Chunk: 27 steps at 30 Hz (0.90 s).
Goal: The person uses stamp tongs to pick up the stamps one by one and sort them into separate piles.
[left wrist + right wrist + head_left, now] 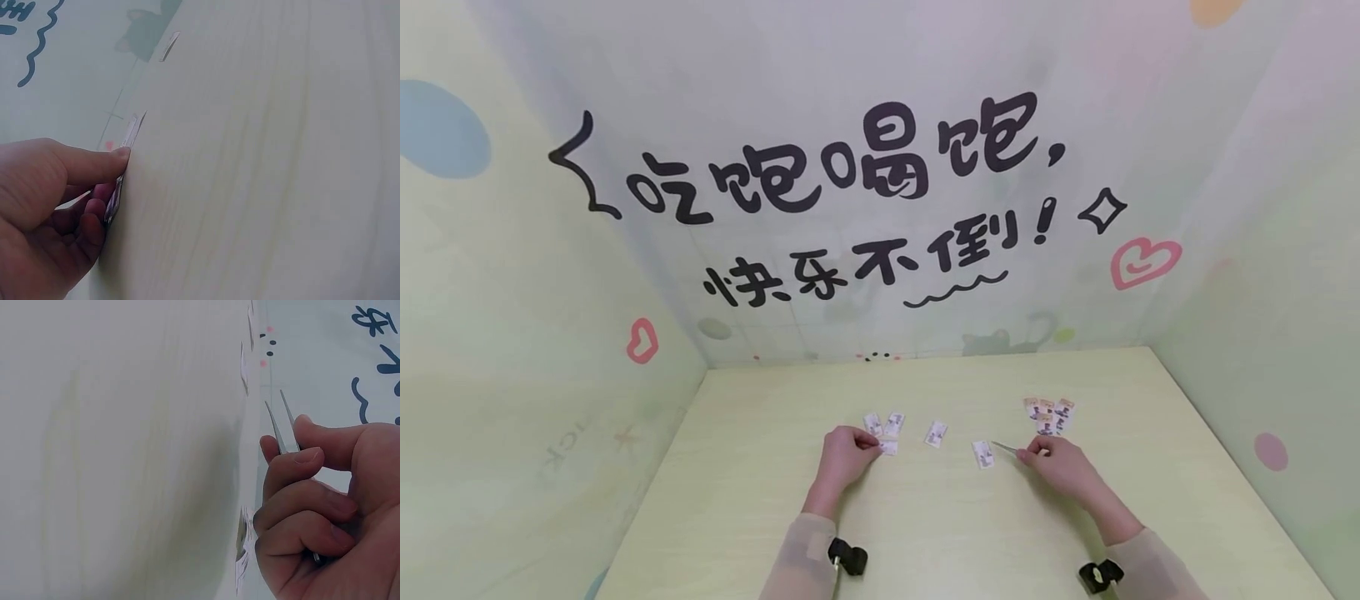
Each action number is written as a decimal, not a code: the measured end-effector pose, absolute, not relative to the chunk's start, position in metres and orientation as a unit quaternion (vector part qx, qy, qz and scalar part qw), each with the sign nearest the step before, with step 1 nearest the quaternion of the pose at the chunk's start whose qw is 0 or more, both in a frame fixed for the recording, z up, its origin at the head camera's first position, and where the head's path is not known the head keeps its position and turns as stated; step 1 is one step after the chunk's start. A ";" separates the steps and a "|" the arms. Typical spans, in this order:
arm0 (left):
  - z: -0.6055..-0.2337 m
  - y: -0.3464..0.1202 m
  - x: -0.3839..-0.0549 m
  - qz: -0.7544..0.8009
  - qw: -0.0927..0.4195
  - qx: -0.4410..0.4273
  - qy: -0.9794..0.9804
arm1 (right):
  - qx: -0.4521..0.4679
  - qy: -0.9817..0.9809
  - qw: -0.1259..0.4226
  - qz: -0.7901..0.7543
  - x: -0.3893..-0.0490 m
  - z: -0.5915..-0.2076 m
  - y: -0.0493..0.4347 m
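Observation:
My left hand [844, 457] is at a small cluster of flat, white printed packets on the table. Its thumb and fingers pinch the edge of one packet [888, 447]; in the left wrist view the thumb lies over it, with the other fingers curled beneath. Two more packets, the left one [872, 423] and the right one [895, 423], lie just beyond. My right hand [1062, 468] grips metal tweezers [284, 428], their tips apart with nothing between them. Those tips point left, close to a single packet [982, 455]. Another packet [936, 434] lies between the hands.
Several overlapping packets with orange ends [1045, 406] lie beyond the right hand. The pale wooden table [940, 533] meets a printed wall [820, 333] at its back edge, and side walls stand left and right. Each wrist wears a small black camera.

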<state>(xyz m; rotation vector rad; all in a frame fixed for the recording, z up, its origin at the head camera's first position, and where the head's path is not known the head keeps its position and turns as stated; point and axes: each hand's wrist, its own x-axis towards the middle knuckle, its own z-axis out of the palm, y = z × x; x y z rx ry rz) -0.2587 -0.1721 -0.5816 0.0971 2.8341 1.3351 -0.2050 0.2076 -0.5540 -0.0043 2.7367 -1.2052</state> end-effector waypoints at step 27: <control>-0.582 -0.175 -0.258 0.443 0.007 0.020 0.896 | -0.130 0.959 0.065 -0.244 -0.250 -0.542 0.052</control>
